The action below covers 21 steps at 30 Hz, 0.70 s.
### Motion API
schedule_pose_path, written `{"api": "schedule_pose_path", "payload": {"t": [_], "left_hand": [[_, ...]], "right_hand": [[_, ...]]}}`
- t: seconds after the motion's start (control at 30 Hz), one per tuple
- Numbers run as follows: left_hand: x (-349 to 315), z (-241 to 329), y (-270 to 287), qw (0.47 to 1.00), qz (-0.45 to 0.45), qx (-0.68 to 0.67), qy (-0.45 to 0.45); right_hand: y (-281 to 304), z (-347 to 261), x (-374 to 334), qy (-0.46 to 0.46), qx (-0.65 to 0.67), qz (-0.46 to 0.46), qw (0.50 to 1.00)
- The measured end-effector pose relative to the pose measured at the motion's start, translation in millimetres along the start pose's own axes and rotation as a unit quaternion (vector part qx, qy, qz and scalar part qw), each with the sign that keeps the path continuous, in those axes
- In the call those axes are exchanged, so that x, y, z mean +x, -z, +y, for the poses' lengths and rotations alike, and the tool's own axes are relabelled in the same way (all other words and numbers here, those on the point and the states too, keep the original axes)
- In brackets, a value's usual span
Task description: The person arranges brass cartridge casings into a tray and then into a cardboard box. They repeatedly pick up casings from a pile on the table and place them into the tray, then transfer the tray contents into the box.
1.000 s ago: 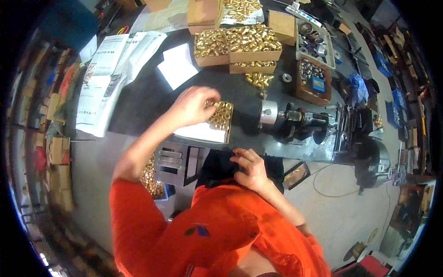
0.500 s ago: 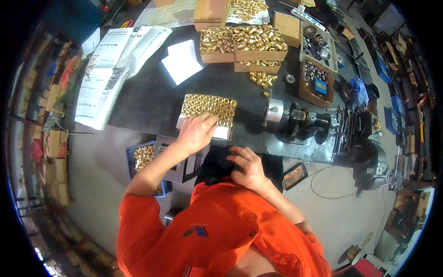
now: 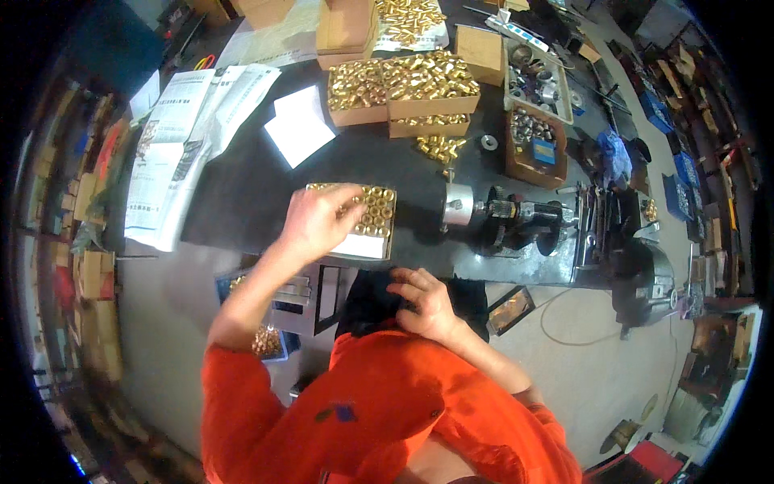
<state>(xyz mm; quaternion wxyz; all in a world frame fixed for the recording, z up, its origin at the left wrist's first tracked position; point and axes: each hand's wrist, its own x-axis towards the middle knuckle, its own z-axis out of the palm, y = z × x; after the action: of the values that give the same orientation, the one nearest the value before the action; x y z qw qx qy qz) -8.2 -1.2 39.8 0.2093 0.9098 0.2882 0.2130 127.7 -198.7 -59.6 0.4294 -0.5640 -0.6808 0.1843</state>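
Note:
A shallow open box (image 3: 364, 247) lies at the near edge of the dark table, with brass fittings (image 3: 377, 211) standing in close rows and a white strip along its near side. Over its left part reaches my left hand (image 3: 318, 222), fingers bent and thumb drawn toward the forefinger. Whatever is between those fingertips is too blurred to make out. My right hand (image 3: 423, 305) rests in front of my body, below the table edge, with its fingers curled in. Its palm is hidden, so any held thing cannot be seen.
Cardboard boxes heaped with brass fittings (image 3: 431, 81) stand at the back, a loose pile (image 3: 440, 148) before them. To the right are a chucked machine (image 3: 459, 204) and a carton of metal parts (image 3: 536, 149). Newspaper (image 3: 173, 145) and white paper (image 3: 298, 133) lie left; a blue bin (image 3: 274, 345) is below.
My left hand has moved farther from me across the box, now covering more of its left and far rows. My right hand stays nearly in place, fingers curled. The whole view has shifted slightly.

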Motion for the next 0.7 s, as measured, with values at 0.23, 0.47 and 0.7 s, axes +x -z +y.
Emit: {"api": "schedule_pose_path", "payload": {"t": [0.23, 0.47, 0.7], "left_hand": [[108, -2, -63, 0.978, -0.179, 0.041, -0.102], [144, 1, -157, 0.928, -0.246, 0.163, -0.229], [145, -2, -149, 0.922, -0.242, 0.163, -0.256]], "right_hand": [[4, 2, -3, -0.017, 0.006, 0.004, 1.0], [7, 14, -12, -0.041, 0.006, 0.011, 0.999], [7, 16, -9, -0.039, 0.025, 0.016, 0.999]]}}
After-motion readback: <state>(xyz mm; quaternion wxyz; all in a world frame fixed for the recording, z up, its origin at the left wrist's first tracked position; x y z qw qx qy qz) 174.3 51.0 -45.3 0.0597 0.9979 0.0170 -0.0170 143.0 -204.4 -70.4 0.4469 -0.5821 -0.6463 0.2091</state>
